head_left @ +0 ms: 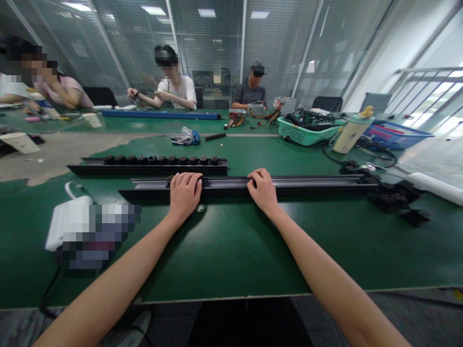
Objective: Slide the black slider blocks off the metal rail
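Rail mostly bare; L hand grips blk module on it, R hand curled, hold unclear; rear rail lined, loose modules unmounted.

Single head cam, looks fwd & down over green tbl, close.

Left grip and right grip touch a black rail on a green table.

On the counter, the near rail lies beneath the left hand and right hand, with the far rail behind it at ten o'clock, a cloth at eleven, a basket at one and loose parts at three.
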A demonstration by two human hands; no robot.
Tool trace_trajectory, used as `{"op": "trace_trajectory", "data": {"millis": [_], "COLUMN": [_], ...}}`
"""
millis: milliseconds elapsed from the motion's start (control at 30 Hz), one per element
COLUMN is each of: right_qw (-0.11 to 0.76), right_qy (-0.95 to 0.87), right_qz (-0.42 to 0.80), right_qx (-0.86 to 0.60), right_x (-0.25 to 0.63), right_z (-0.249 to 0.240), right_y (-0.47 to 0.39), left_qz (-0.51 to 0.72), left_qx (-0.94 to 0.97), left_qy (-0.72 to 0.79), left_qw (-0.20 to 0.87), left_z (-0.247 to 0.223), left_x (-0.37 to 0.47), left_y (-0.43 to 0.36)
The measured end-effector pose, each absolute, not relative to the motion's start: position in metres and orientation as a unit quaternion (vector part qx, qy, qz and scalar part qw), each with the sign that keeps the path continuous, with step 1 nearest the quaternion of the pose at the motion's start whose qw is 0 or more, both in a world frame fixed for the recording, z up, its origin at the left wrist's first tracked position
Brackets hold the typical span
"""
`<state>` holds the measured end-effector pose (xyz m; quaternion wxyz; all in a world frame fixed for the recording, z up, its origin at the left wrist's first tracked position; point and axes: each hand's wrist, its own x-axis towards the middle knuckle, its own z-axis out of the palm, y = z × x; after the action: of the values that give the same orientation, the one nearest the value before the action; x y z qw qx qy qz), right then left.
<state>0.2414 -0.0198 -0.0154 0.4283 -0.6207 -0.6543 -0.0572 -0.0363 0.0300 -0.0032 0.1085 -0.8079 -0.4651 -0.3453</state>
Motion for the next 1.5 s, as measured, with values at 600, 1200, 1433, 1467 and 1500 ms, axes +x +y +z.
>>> {"op": "trace_trajectory", "data": {"millis": [600,1200,1433,1467,1500], "right_qw": [0.393,0.424,0.424,0.423,0.421], "right_qy": [-0.644,-0.621,-0.617,-0.617,-0.618], "right_qz": [-0.051,-0.062,-0.068,-0.069,-0.07], "right_qx": [-0.654,-0.656,-0.659,-0.66,-0.66], "right_x": [0.247,0.257,0.258,0.258,0.258], "right_z": [-0.013,-0.016,-0.017,-0.016,-0.016], "right_y": [-0.021,-0.016,-0.016,-0.016,-0.016], "left_qz": [-0.341,-0.343,-0.346,-0.344,-0.343], "left_qx": [-0.809,-0.807,-0.806,-0.806,-0.807], "left_qy": [-0.467,-0.47,-0.471,-0.471,-0.471], "left_qw": [0.104,0.1,0.095,0.096,0.097], "left_z": [-0.003,-0.001,-0.002,-0.002,-0.002], "left_x": [-0.036,-0.035,-0.035,-0.035,-0.035], "left_y": [0.03,0.028,0.028,0.028,0.028]}}
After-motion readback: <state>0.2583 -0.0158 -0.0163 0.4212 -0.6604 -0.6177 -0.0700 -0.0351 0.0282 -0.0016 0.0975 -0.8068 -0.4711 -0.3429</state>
